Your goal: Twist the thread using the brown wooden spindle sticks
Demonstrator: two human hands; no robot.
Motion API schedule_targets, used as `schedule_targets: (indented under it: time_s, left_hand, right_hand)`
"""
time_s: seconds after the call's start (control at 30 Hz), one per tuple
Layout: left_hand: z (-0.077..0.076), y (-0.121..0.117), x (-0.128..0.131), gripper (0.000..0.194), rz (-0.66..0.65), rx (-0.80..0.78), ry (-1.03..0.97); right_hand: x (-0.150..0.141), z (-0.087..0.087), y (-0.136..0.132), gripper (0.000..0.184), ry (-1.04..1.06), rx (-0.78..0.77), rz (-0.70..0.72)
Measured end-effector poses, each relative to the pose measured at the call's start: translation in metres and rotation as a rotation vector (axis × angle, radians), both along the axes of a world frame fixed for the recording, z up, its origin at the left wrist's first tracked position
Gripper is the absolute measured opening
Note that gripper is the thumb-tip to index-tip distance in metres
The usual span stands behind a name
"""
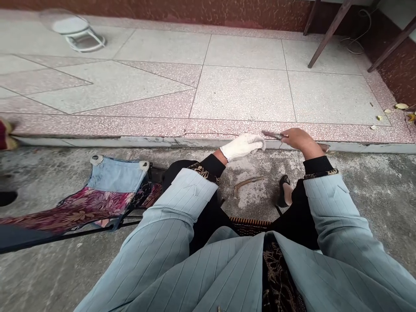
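Observation:
My left hand [243, 146], in a white knitted glove, hovers by the edge of the raised tiled step. Its fingers are curled together, and whatever they may hold is hidden. My bare right hand [299, 141] is closed around a brown stick-like tool [272, 134] with a grey coiled wrapping near the fingers. One end of this tool points left toward the glove; a brown piece also shows beyond the wrist side of the hand. On the concrete between my feet lies a bent brown branch [247, 184], apart from both hands.
The tiled step [240, 95] runs across in front of me. To my left stands a folding chair [110, 195] with patterned cloth. A white stool [79, 32] is far left, wooden legs [329, 34] far right. Fallen yellow leaves [402, 106] lie at the right.

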State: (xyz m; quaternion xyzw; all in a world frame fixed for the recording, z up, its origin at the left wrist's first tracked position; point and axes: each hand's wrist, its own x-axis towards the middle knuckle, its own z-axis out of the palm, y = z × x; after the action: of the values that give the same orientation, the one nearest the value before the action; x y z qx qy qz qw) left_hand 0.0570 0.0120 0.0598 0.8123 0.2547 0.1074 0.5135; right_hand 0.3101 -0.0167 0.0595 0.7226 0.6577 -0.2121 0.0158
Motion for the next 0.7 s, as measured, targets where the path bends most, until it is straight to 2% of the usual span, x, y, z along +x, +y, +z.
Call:
schedule_targets:
  time_s: [0.07, 0.13, 0.2, 0.3, 0.33, 0.4, 0.53, 0.6, 0.7]
  left_hand:
    - [0.001, 0.005, -0.003, 0.028, 0.026, 0.166, 0.101]
    - [0.001, 0.011, -0.006, 0.025, 0.029, 0.256, 0.17]
    - [0.0, 0.017, -0.009, 0.025, 0.031, 0.24, 0.194]
    - [-0.001, 0.022, -0.015, 0.023, 0.055, 0.124, 0.185]
    - [-0.001, 0.023, -0.016, 0.023, 0.052, 0.082, 0.174]
    - [-0.001, 0.022, -0.017, 0.025, 0.027, 0.01, 0.129]
    - [-0.001, 0.016, -0.014, 0.032, -0.05, -0.095, 0.004]
    - [-0.003, 0.011, -0.01, 0.033, -0.068, -0.155, -0.057]
    - [-0.003, 0.004, -0.004, 0.031, -0.07, -0.204, -0.092]
  right_hand:
    - [-0.002, -0.002, -0.002, 0.03, 0.034, -0.3, 0.106]
    - [-0.002, -0.001, -0.004, 0.039, 0.16, -0.527, 0.174]
    - [0.001, 0.003, -0.006, 0.049, 0.336, -0.648, 0.246]
    - [0.01, 0.018, -0.012, 0.057, 0.651, -0.683, 0.369]
    - [0.013, 0.024, -0.016, 0.057, 0.761, -0.646, 0.378]
    - [0.018, 0.032, -0.022, 0.056, 0.988, -0.451, 0.29]
    - [0.016, 0.033, -0.025, 0.047, 1.355, 0.037, -0.046]
    - [0.012, 0.026, -0.019, 0.042, 1.461, 0.165, -0.195]
    - [0.009, 0.015, -0.007, 0.038, 1.54, 0.263, -0.358]
